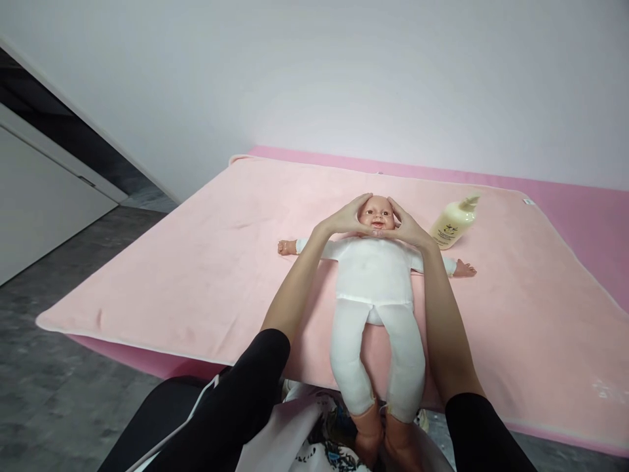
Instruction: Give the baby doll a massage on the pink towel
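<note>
A baby doll [373,275] in a white cloth suit lies on its back on a pink blanket [206,262], arms spread, feet toward me. My left hand [346,217] cups the left side of the doll's head [376,214], fingers curved along it. My right hand [407,226] cups the other side, thumb under the chin. Both palms press on the head, with the face showing between them.
A cream pump bottle [455,223] lies on its side on the blanket, just right of the doll's head. The blanket covers a pink mat [584,210] against a white wall. Grey floor [59,328] lies to the left. Patterned cloth sits in my lap.
</note>
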